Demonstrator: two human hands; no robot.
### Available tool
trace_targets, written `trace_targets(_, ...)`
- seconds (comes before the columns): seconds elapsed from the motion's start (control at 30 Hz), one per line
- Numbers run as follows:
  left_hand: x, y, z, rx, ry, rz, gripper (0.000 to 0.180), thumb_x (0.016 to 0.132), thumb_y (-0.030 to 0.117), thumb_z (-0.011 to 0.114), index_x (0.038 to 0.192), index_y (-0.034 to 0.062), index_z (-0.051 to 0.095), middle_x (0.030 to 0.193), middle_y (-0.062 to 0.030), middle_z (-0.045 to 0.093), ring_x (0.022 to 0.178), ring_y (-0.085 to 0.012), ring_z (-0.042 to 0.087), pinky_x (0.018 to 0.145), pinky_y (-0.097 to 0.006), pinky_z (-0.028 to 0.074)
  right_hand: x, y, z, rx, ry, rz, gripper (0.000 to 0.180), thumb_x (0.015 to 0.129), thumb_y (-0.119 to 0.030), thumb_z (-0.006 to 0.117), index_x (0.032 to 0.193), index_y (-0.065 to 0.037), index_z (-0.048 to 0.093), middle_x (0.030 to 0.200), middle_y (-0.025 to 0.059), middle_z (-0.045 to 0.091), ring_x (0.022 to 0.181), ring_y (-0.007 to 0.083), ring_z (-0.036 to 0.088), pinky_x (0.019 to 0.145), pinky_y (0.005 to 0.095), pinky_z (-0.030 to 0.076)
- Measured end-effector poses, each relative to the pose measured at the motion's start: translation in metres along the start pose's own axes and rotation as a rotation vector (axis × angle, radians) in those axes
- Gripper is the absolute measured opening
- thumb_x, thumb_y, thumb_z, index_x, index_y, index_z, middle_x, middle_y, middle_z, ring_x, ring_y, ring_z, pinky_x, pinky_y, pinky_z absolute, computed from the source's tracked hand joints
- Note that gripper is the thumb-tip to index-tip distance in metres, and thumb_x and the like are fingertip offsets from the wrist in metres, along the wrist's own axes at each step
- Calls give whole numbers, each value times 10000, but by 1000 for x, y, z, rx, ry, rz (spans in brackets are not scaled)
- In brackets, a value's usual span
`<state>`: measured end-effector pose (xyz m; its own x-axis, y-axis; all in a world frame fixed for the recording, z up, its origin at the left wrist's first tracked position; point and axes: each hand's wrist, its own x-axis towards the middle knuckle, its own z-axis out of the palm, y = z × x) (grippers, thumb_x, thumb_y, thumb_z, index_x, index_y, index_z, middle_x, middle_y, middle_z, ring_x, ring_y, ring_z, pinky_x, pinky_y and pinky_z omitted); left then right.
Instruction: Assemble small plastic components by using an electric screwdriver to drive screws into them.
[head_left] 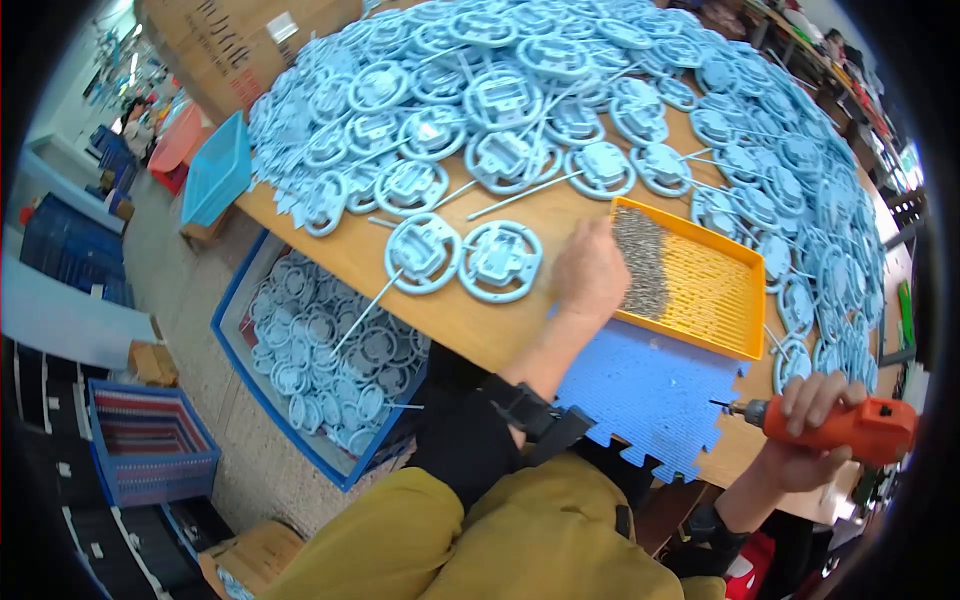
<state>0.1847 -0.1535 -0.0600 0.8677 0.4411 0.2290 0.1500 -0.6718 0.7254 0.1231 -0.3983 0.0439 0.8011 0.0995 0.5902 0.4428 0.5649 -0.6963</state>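
Note:
My left hand point(592, 268) is closed at the left edge of a yellow tray point(690, 339), beside the grey screws point(640, 262) heaped in the tray's left part. Whatever its fingers may hold is hidden. In my right hand point(798, 465) is an orange electric screwdriver point(868, 430), its thin bit pointing left over a blue foam mat point(650, 390). Two light-blue round plastic parts lie left of my left hand: one ring-shaped part point(500, 262) close by, and another point(422, 254) with a thin rod reaching past the table edge.
Piles of similar light-blue parts point(500, 100) cover the back and right of the wooden table point(350, 255). Below its left edge stands a blue-rimmed crate point(285, 425) full of such parts. A cardboard box point(225, 50) and blue baskets point(215, 175) stand at the far left.

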Motion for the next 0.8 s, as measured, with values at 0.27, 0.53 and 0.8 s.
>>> trace_targets(0.27, 7, -19, -17, -246, -59, 202, 244, 861, 87, 503, 1058, -22, 597, 955, -227, 603, 883, -391, 588, 787, -451, 468, -5, -11, 0, -24, -45, -9, 496, 833, -402, 667, 1138, -57, 482, 792, 24, 474, 604, 106, 465, 633, 268, 399)
trace_targets(0.53, 8, -14, -11, -245, -178, 158, 226, 846, 89, 536, 1024, -15, 629, 912, -211, 623, 844, -376, 607, 757, -421, 484, -9, -19, -8, -91, -38, -48, 534, 850, -461, 623, 1161, -54, 472, 792, 57, 511, 590, 151, 509, 560, 308, 450)
trace_targets(0.8, -53, 72, -59, -140, -406, 964, 441, 709, 169, 718, 1120, 72, 593, 992, -100, 577, 1061, -281, 505, 968, -461, 351, 11, -5, 13, 69, -54, -72, 524, 859, -429, 631, 1195, -59, 475, 809, 28, 482, 632, 105, 463, 650, 286, 397)
